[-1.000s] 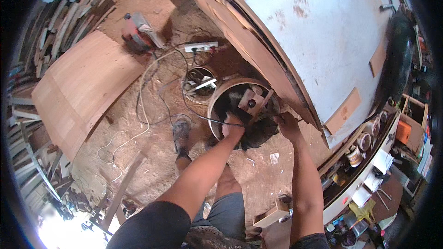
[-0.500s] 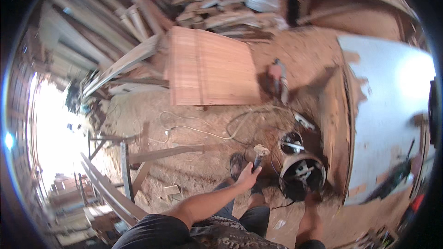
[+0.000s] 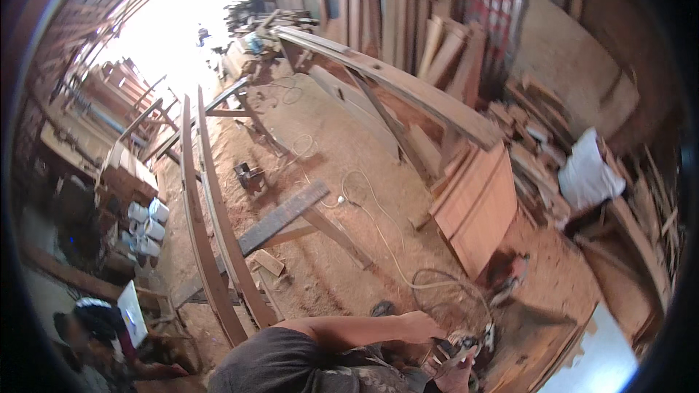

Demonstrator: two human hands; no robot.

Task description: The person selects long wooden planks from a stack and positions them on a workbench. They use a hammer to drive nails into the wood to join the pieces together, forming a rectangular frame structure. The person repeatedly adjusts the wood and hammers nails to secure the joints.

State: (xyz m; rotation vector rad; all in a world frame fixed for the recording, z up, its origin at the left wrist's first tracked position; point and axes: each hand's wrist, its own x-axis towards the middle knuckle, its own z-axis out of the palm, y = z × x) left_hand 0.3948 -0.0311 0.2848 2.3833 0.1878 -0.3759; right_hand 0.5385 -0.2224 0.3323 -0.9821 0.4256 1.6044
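My left hand (image 3: pixel 424 326) is closed at the bottom of the view, its forearm reaching in from the left. It grips a short dark-handled tool (image 3: pixel 441 349), whose pale end showed more clearly earlier and is now partly hidden. Close beneath it my right hand (image 3: pixel 453 377) is curled, with fingers bent round something blurred that I cannot make out. Both hands are nearly together, above the clutter around the bucket area. A small pale object (image 3: pixel 488 336) lies just right of them.
Two long timber beams (image 3: pixel 218 247) rest on trestles at left. A reddish wood panel (image 3: pixel 477 211) leans against a long bench frame (image 3: pixel 393 73). A cable (image 3: pixel 386 247) crosses the dusty floor near a power tool (image 3: pixel 513 276). Another person (image 3: pixel 98 331) is at lower left.
The view has swung to the left, bringing the beams and another person into sight. My right hand has come from the bucket's edge up beside my left hand.
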